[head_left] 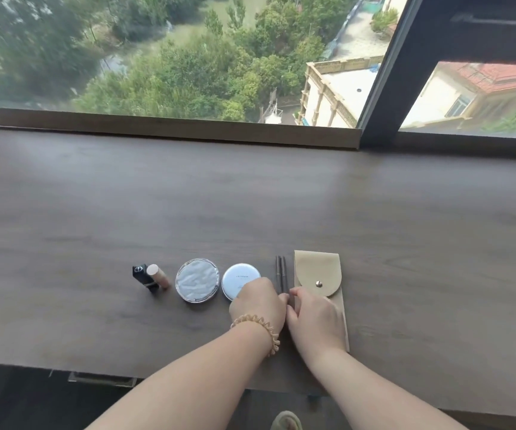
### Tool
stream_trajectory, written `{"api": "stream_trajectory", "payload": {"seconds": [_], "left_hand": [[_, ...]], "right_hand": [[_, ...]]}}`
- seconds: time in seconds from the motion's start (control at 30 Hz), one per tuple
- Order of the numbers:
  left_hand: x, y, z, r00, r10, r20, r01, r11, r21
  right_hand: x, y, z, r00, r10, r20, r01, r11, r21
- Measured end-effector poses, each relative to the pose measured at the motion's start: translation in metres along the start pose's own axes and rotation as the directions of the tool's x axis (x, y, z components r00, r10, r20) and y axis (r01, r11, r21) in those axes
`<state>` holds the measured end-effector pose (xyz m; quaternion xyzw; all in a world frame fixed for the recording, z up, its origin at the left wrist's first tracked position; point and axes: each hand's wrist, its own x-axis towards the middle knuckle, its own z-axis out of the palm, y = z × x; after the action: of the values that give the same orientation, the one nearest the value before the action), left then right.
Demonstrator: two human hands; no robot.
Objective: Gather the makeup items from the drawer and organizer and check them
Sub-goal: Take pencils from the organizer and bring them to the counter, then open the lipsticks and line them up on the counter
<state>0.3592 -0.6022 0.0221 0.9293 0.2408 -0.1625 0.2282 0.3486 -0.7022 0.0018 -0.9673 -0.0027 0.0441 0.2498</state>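
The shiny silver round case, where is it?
In the head view, the shiny silver round case lies on the dark wooden desk, left of centre, between the peach tube and the pale blue round compact.

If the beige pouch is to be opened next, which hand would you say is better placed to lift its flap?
Right, probably. The right hand already rests on the beige pouch, just below its snap, while the left hand lies across the pencils, over the white compact.
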Motion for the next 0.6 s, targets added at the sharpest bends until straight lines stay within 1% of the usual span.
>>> {"api": "stream_trajectory", "payload": {"seconds": [0.17,0.23,0.37,0.43,0.53,0.6], "left_hand": [[-0.003,0.003,-0.01,0.999,0.016,-0.037,-0.016,1.0,-0.003],[-0.006,-0.002,-0.023,0.996,0.003,-0.084,-0.009,0.998,-0.064],[-0.01,-0.018,-0.044,0.979,0.008,-0.202,-0.045,0.983,-0.179],[-0.015,-0.034,-0.056,0.955,-0.006,-0.295,-0.063,0.973,-0.222],[-0.022,-0.069,-0.075,0.885,-0.014,-0.465,-0.122,0.958,-0.261],[-0.025,-0.097,-0.087,0.849,-0.022,-0.528,-0.152,0.946,-0.285]], "right_hand": [[0.006,0.002,-0.004,0.997,-0.079,-0.025,0.08,0.997,0.024],[0.01,-0.007,-0.008,0.989,-0.141,-0.046,0.144,0.988,0.057],[0.02,-0.032,-0.012,0.959,-0.241,-0.147,0.258,0.96,0.11],[0.021,-0.052,-0.01,0.945,-0.29,-0.153,0.308,0.945,0.114],[0.017,-0.087,-0.001,0.92,-0.37,-0.126,0.386,0.912,0.139],[0.011,-0.11,0.01,0.908,-0.415,-0.059,0.419,0.897,0.14]]}}
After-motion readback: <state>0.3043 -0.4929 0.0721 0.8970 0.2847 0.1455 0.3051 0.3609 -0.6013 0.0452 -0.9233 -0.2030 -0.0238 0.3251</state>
